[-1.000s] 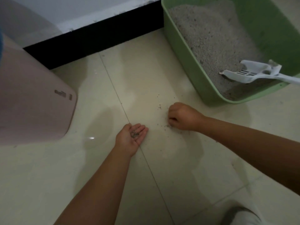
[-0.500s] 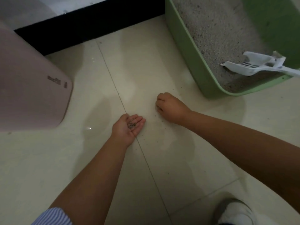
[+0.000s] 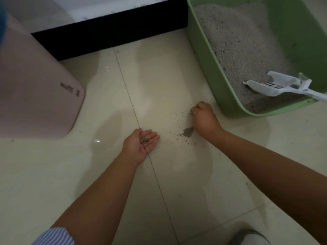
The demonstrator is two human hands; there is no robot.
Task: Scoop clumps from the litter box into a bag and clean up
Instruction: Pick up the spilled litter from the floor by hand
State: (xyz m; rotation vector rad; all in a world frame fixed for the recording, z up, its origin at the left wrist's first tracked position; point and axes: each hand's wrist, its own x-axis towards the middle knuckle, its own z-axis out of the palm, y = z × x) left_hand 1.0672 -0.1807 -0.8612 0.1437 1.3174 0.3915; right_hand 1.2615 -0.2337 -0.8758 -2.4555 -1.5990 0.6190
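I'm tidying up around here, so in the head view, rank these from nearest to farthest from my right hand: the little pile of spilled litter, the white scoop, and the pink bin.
From the right hand:
1. Spilled litter pile, on the floor right at the hand's lower edge.
2. White scoop, off to the right inside the green litter box.
3. Pink bin, far left, past the left hand.
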